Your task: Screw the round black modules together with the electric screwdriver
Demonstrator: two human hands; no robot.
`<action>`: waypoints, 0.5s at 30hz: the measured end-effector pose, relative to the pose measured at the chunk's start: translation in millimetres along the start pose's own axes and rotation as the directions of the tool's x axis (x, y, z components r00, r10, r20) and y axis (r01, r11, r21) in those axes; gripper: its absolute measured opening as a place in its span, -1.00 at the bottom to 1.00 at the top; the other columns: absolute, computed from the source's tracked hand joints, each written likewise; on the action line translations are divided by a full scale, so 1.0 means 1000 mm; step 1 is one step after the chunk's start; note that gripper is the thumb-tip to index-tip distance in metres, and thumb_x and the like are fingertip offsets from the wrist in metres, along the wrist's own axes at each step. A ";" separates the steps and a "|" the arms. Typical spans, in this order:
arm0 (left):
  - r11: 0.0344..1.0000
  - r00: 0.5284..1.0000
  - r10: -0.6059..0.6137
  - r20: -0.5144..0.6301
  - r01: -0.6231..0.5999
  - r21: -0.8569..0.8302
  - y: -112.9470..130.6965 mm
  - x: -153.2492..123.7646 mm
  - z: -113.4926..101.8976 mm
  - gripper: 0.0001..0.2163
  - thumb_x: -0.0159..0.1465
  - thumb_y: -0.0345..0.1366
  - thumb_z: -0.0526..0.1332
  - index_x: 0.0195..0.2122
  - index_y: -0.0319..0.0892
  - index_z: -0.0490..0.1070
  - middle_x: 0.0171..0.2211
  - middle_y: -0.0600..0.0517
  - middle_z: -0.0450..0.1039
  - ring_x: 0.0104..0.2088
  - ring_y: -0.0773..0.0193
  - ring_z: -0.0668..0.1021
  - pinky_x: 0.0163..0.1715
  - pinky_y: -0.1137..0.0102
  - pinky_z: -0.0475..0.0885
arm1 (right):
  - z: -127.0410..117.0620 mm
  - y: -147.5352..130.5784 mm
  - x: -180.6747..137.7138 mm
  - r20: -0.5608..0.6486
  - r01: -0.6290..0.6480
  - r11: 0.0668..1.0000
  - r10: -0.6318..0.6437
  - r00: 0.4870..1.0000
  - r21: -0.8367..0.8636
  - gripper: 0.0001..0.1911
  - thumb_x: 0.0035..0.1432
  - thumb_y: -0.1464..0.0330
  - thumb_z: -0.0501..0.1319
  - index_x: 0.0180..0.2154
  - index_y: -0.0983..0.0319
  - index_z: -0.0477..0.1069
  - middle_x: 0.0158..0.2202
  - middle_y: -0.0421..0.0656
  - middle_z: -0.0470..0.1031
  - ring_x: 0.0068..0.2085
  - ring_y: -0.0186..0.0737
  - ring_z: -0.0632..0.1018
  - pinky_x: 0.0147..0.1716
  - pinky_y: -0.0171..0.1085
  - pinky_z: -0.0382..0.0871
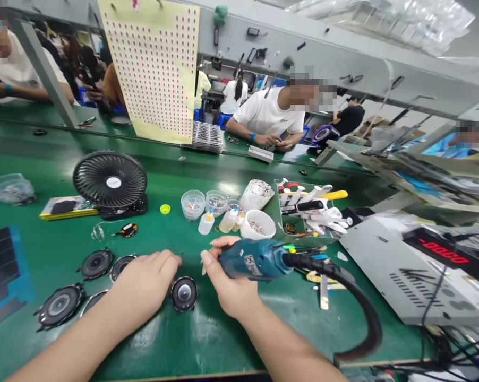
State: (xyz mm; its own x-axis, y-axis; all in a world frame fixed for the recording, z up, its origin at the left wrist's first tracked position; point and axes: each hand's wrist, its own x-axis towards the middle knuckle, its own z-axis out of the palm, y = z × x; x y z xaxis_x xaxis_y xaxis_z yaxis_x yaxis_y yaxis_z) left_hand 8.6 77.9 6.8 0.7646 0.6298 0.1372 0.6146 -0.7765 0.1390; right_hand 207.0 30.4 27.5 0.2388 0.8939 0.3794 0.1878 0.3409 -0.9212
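My right hand (233, 286) is wrapped round a teal electric screwdriver (255, 259), which lies sideways in the grip with its thick black cord trailing right. The tool's tip is hidden behind my fingers. My left hand (152, 273) is closed, its fingers curled together and pointing down; whatever they may pinch is hidden. Just below and between both hands, a small round black speaker-like part (184, 293) lies on the green table. More such round parts (60, 305) lie at the left, some partly covered by my left hand and forearm.
A black fan (110, 180) stands at the back left. Clear cups (193, 204), small bottles (206, 223) and a white bowl of small parts (257, 225) sit mid-table. A tool tray (309, 209) and a grey box with a red display (438, 252) stand right. A co-worker (271, 116) sits opposite.
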 end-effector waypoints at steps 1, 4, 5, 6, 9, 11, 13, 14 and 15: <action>0.999 0.998 -0.031 -0.052 0.030 -0.012 -0.003 0.000 0.002 -0.64 0.37 -0.60 0.02 0.03 -0.22 0.52 -0.08 -0.14 0.64 -0.14 0.03 0.71 -0.19 0.16 0.65 | 0.000 0.000 0.000 -0.006 0.002 1.000 -0.002 1.000 -0.008 -0.82 0.30 0.31 0.33 -0.12 0.13 0.37 -0.46 -0.33 0.43 -0.49 -0.32 0.51 -0.42 -0.28 0.46; 0.993 0.983 -0.118 -0.138 0.112 -0.047 -0.010 -0.002 0.001 -0.59 0.41 -0.56 -0.03 0.17 -0.28 0.46 0.08 -0.19 0.62 -0.01 0.01 0.69 -0.07 0.15 0.64 | -0.001 0.001 0.001 -0.016 -0.002 0.999 0.001 1.000 -0.035 -0.80 0.28 0.30 0.35 -0.12 0.12 0.37 -0.45 -0.33 0.43 -0.49 -0.30 0.52 -0.39 -0.23 0.46; 0.990 0.980 -0.133 -0.145 0.125 -0.068 -0.011 -0.003 -0.001 -0.61 0.44 -0.51 -0.03 0.18 -0.28 0.46 0.08 -0.19 0.61 0.00 0.00 0.69 -0.05 0.13 0.64 | -0.001 0.001 0.001 -0.012 -0.009 0.999 0.009 1.000 -0.035 -0.80 0.28 0.30 0.35 -0.12 0.11 0.36 -0.46 -0.34 0.43 -0.49 -0.30 0.52 -0.39 -0.22 0.46; 0.988 0.981 -0.131 -0.141 0.118 -0.097 -0.011 -0.004 -0.004 -0.63 0.47 -0.45 -0.02 0.18 -0.28 0.46 0.08 -0.18 0.61 0.01 0.00 0.68 -0.03 0.13 0.64 | -0.001 0.001 0.002 -0.004 -0.023 0.999 0.023 1.000 -0.024 -0.80 0.29 0.30 0.34 -0.12 0.11 0.36 -0.47 -0.34 0.42 -0.49 -0.29 0.52 -0.38 -0.21 0.46; 0.979 0.999 -0.011 -0.037 0.003 -0.206 -0.004 -0.008 -0.016 -0.64 0.50 -0.20 0.12 0.23 -0.20 0.44 0.13 -0.13 0.58 0.06 0.04 0.66 0.03 0.17 0.62 | 0.000 0.000 0.004 -0.031 -0.059 0.998 0.060 0.998 0.032 -0.78 0.29 0.30 0.35 -0.12 0.12 0.34 -0.49 -0.36 0.43 -0.50 -0.29 0.53 -0.38 -0.21 0.47; 0.970 0.994 0.086 0.069 -0.068 -0.235 0.004 -0.008 -0.020 -0.56 0.43 -0.09 0.25 0.28 -0.11 0.42 0.15 -0.09 0.54 0.04 0.05 0.67 0.00 0.18 0.63 | 0.002 -0.001 0.006 -0.098 -0.055 0.995 0.063 0.993 0.088 -0.73 0.26 0.32 0.37 -0.09 0.11 0.33 -0.49 -0.38 0.44 -0.50 -0.29 0.54 -0.36 -0.21 0.50; 0.977 0.988 0.086 0.132 -0.058 -0.206 0.012 -0.007 -0.020 -0.52 0.38 -0.06 0.31 0.28 -0.09 0.43 0.12 -0.08 0.54 -0.02 0.03 0.68 -0.08 0.17 0.65 | 0.003 -0.003 0.008 -0.172 -0.015 0.986 0.044 0.984 0.166 -0.70 0.23 0.35 0.38 -0.09 0.10 0.31 -0.50 -0.42 0.44 -0.52 -0.32 0.53 -0.37 -0.23 0.51; 0.982 0.987 0.061 0.147 -0.033 -0.186 0.015 -0.006 -0.019 -0.53 0.38 -0.04 0.31 0.26 -0.10 0.45 0.08 -0.09 0.55 -0.06 0.02 0.69 -0.11 0.17 0.65 | 0.004 -0.004 0.008 -0.188 0.006 0.977 0.034 0.982 0.212 -0.71 0.22 0.37 0.38 -0.12 0.10 0.31 -0.51 -0.43 0.43 -0.54 -0.34 0.51 -0.38 -0.23 0.51; 0.985 0.987 0.030 0.156 -0.003 -0.172 0.017 -0.005 -0.017 -0.52 0.38 0.01 0.31 0.23 -0.11 0.47 0.05 -0.10 0.56 -0.08 0.01 0.69 -0.13 0.17 0.65 | 0.004 -0.005 0.008 -0.188 0.022 0.967 0.027 0.982 0.256 -0.73 0.21 0.40 0.38 -0.17 0.10 0.30 -0.52 -0.44 0.42 -0.57 -0.36 0.50 -0.40 -0.25 0.51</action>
State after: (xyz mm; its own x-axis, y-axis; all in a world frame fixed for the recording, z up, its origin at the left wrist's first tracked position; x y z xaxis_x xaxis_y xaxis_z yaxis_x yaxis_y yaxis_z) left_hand 12.2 61.7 24.9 0.8035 0.5951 -0.0130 0.5699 -0.7628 0.3054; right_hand 203.8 37.3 35.4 0.4187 0.8321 0.3636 -0.0567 0.4236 -0.9041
